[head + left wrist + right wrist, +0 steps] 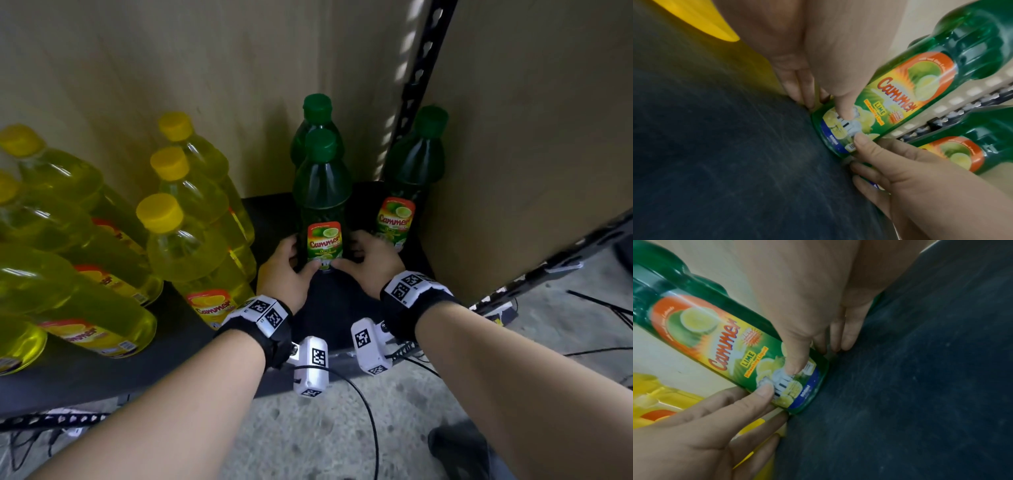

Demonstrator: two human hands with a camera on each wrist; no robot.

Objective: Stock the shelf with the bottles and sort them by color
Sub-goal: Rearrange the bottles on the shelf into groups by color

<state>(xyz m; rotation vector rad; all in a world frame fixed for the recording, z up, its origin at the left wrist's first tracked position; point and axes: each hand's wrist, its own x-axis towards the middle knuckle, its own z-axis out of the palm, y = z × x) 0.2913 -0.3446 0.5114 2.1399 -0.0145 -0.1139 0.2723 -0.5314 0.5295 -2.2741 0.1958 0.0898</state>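
a: head view, where's the bottle?

b: the green bottle (322,202) stands upright on the shelf (342,301), between my left hand (286,270) and right hand (371,263). two more green ones behind and beside it, yellow bottles (191,246) off left.

a: left wrist?

b: lime label, blue band at the foot. my left thumb (844,104) presses the label front, fingers curl round the side.

a: right wrist?

b: same: right thumb (795,356) on the label, fingers wrapped behind the base. both hands clasp it low.
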